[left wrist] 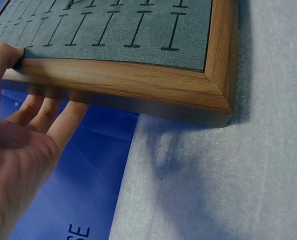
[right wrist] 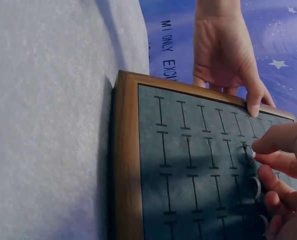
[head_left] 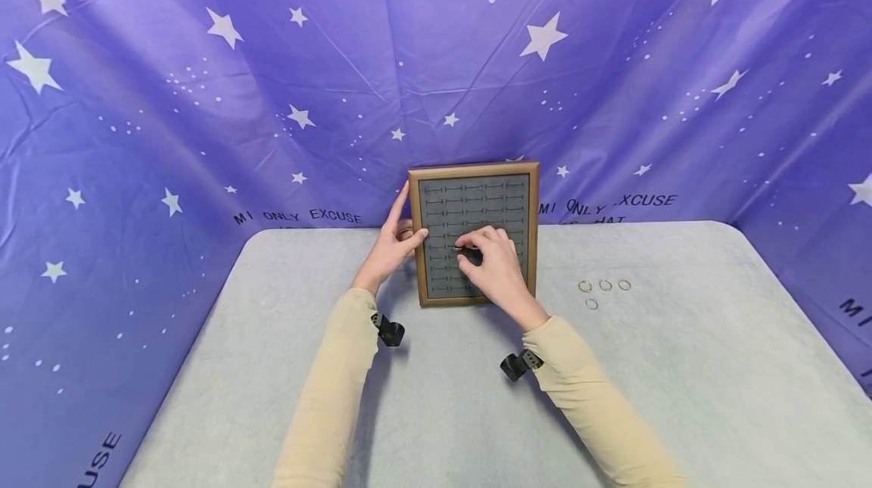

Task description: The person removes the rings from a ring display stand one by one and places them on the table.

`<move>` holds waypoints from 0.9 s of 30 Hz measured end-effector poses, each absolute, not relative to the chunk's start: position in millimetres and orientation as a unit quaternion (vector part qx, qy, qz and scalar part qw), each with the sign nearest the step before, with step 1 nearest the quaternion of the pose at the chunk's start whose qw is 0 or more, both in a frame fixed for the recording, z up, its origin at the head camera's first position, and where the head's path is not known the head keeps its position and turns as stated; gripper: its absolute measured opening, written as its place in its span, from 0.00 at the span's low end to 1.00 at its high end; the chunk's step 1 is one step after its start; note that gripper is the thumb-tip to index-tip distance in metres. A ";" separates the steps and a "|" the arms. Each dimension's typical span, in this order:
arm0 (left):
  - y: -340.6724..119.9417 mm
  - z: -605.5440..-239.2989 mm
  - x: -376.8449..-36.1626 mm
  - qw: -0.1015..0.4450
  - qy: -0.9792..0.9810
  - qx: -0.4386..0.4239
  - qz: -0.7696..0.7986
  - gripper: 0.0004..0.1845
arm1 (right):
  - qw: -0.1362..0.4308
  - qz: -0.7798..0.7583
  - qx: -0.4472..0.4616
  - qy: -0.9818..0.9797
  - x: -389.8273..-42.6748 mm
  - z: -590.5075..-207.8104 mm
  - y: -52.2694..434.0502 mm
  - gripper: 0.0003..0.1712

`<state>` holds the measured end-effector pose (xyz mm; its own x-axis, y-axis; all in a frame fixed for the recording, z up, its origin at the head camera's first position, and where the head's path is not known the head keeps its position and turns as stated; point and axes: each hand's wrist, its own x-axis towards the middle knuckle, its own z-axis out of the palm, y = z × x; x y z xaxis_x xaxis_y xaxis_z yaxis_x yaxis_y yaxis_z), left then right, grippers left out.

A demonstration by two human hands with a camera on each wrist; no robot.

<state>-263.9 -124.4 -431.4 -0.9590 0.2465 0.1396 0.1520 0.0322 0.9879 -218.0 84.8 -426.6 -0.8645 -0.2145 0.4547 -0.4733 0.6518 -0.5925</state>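
A ring display tray [head_left: 474, 302] with a wooden frame and a dark slotted pad stands upright on the table. My left hand [head_left: 390, 250] grips its left edge, thumb on the front of the frame and fingers behind. In front of the pad, my right hand [head_left: 496, 265] pinches a small ring [right wrist: 251, 152] between thumb and fingertips, right at a slot. More silvery rings [right wrist: 257, 189] show at the pad beneath the right fingers, partly hidden by them. Whether the pinched ring is inside the slot, I cannot tell.
Several thin rings [head_left: 605, 286] lie on the pale table [head_left: 681, 367] to the right of the tray. Behind the tray hangs a purple curtain [head_left: 470, 79] with white stars. Each wrist wears a small black camera [head_left: 390, 331].
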 end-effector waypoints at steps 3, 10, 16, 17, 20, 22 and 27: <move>-123.9 -433.9 -265.6 0.027 0.723 0.138 0.677 0.46 | 0.175 0.355 0.185 -0.900 -217.5 -426.3 82.6 0.08; -123.3 -431.8 -264.6 0.022 0.729 0.137 0.670 0.46 | 0.167 0.343 0.169 -0.909 -216.7 -423.7 78.5 0.06; -121.7 -413.9 -251.8 0.040 0.725 0.139 0.673 0.46 | 0.170 0.353 0.160 -0.906 -216.0 -425.1 76.4 0.05; -121.3 -410.8 -249.6 0.043 0.724 0.138 0.674 0.46 | 0.171 0.356 0.160 -0.905 -216.0 -425.7 76.3 0.05; -120.4 -408.1 -247.0 0.046 0.721 0.137 0.678 0.46 | 0.173 0.363 0.157 -0.902 -215.6 -426.7 76.1 0.05; -120.1 -408.1 -246.8 0.047 0.717 0.137 0.682 0.46 | 0.172 0.366 0.156 -0.901 -215.4 -427.2 76.1 0.04; -119.8 -407.6 -246.1 0.045 0.715 0.140 0.683 0.47 | 0.171 0.383 0.151 -0.895 -215.4 -427.0 76.6 0.02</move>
